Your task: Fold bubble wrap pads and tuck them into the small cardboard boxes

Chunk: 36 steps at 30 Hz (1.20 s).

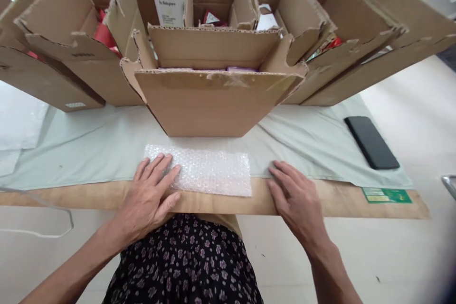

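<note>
Bubble wrap (213,171) on counter (89,194) is touched by L hand (149,194), spread wide; R hand (299,194), loosely curled, is rested nr wrap's R end.

Behind the front cardboard box (217,107), the white pump bottle (170,4) bears a name containing "Baby"; its smaller print is illegible

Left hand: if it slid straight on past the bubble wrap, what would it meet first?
Probably the front cardboard box, near its lower left corner. The left hand's fingers, on the bubble wrap, angle that way; the gap is hard to judge.
</note>
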Available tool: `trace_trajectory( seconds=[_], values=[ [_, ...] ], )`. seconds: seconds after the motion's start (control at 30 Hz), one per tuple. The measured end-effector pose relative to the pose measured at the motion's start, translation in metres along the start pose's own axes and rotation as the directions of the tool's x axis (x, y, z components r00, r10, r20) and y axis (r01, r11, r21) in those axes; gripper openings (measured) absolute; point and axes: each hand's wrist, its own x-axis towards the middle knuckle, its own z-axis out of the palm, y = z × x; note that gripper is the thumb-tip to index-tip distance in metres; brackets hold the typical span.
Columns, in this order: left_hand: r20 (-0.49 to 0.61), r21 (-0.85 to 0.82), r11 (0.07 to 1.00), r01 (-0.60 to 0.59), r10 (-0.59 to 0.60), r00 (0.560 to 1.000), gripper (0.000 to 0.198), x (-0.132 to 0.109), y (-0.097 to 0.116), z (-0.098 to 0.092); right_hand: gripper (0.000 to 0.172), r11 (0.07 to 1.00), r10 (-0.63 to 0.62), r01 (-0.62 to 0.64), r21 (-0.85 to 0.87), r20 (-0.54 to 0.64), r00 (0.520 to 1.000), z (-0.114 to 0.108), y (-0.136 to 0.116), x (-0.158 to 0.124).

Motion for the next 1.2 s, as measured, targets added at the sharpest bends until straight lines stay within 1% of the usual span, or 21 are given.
trace_trajectory(
  seconds=[0.07,0.13,0.17,0.23,0.27,0.33,0.37,0.43,0.53,0.6,0.67,0.7,0.77,0.83,0.87,0.93,1.0,1.07,1.1,1.13,1.2],
  values=[
    [-0.029,-0.015,1.0,0.009,-0.009,1.0,0.046,0.004,0.004,-0.007,0.026,1.0,-0.001,0.003,0.024,-0.084,0.996,-0.013,-0.012,-0.001],
    [-0.05,-0.01,1.0,0.008,-0.008,0.999,0.046,0.008,0.008,-0.009,0.031,0.994,-0.057,0.065,0.091,-0.093,0.994,-0.014,-0.035,0.009],
    [-0.041,0.0,1.0,0.01,-0.01,0.999,0.046,0.01,0.01,-0.008,0.032,0.985,-0.108,0.116,0.128,-0.066,0.992,-0.01,-0.048,0.015],
    [0.0,0.025,0.999,0.023,-0.023,1.0,0.047,0.01,0.012,-0.001,0.032,0.964,-0.22,0.211,0.164,0.038,0.975,0.005,-0.071,0.025],
    [0.02,0.033,0.999,0.033,-0.033,0.999,0.048,0.009,0.013,0.003,0.033,0.956,-0.262,0.245,0.158,0.099,0.96,0.014,-0.08,0.027],
    [0.045,0.038,0.998,0.058,-0.06,0.997,0.053,0.005,0.012,0.011,0.039,0.952,-0.299,0.282,0.118,0.182,0.937,0.028,-0.088,0.024],
    [0.047,0.035,0.997,0.071,-0.073,0.996,0.055,0.002,0.012,0.015,0.042,0.954,-0.299,0.285,0.095,0.201,0.933,0.033,-0.088,0.02],
    [0.055,0.03,0.995,0.094,-0.095,0.994,0.057,-0.001,0.013,0.018,0.045,0.958,-0.288,0.281,0.063,0.215,0.933,0.034,-0.081,0.009],
    [0.068,0.03,0.995,0.098,-0.1,0.993,0.055,-0.005,0.017,0.016,0.047,0.966,-0.257,0.256,0.033,0.223,0.94,0.024,-0.065,-0.007],
    [0.069,0.022,0.997,0.071,-0.072,0.995,0.054,-0.011,0.02,0.011,0.048,0.975,-0.221,0.222,0.02,0.216,0.951,0.015,-0.054,-0.017],
    [0.066,-0.013,1.0,0.027,-0.026,0.997,0.053,-0.019,0.021,0.002,0.046,0.985,-0.172,0.173,0.011,0.185,0.968,0.006,-0.045,-0.026],
    [0.056,-0.034,0.999,0.015,-0.014,0.998,0.052,-0.023,0.019,-0.003,0.043,0.989,-0.149,0.149,0.012,0.152,0.977,0.002,-0.041,-0.029],
    [0.004,-0.058,0.997,0.041,-0.041,0.999,0.046,-0.031,0.01,-0.012,0.034,0.994,-0.106,0.105,0.031,0.055,0.993,-0.005,-0.035,-0.031],
    [-0.084,-0.046,0.99,0.131,-0.134,0.987,0.041,-0.035,-0.005,-0.02,0.024,0.997,-0.06,0.062,0.051,-0.034,0.998,-0.01,-0.03,-0.025],
    [-0.131,-0.031,0.981,0.189,-0.192,0.973,0.039,-0.035,-0.014,-0.021,0.021,0.998,-0.036,0.038,0.043,-0.055,0.998,-0.01,-0.028,-0.019],
    [-0.179,0.007,0.958,0.288,-0.282,0.943,0.042,-0.031,-0.029,-0.02,0.021,1.0,0.012,-0.013,-0.021,-0.051,0.999,-0.007,-0.025,-0.004],
    [-0.178,0.04,0.941,0.337,-0.325,0.929,0.049,-0.023,-0.037,-0.012,0.03,0.993,0.038,-0.038,-0.115,-0.005,0.999,0.002,-0.025,0.012],
    [-0.17,0.036,0.941,0.336,-0.325,0.93,0.05,-0.015,-0.036,-0.003,0.038,0.987,0.034,-0.027,-0.156,0.042,0.999,0.013,-0.029,0.023],
    [-0.176,0.019,0.945,0.327,-0.319,0.931,0.046,-0.011,-0.032,0.002,0.037,0.99,0.024,-0.016,-0.14,0.054,0.998,0.019,-0.033,0.025],
    [-0.19,-0.005,0.949,0.316,-0.311,0.931,0.038,-0.008,-0.028,0.005,0.031,0.995,0.013,-0.007,-0.099,0.054,0.998,0.023,-0.036,0.025],
    [-0.224,-0.065,0.954,0.291,-0.298,0.928,0.022,-0.003,-0.018,0.009,0.016,1.0,0.005,-0.005,0.031,0.012,1.0,0.027,-0.042,0.022]
  ],
)
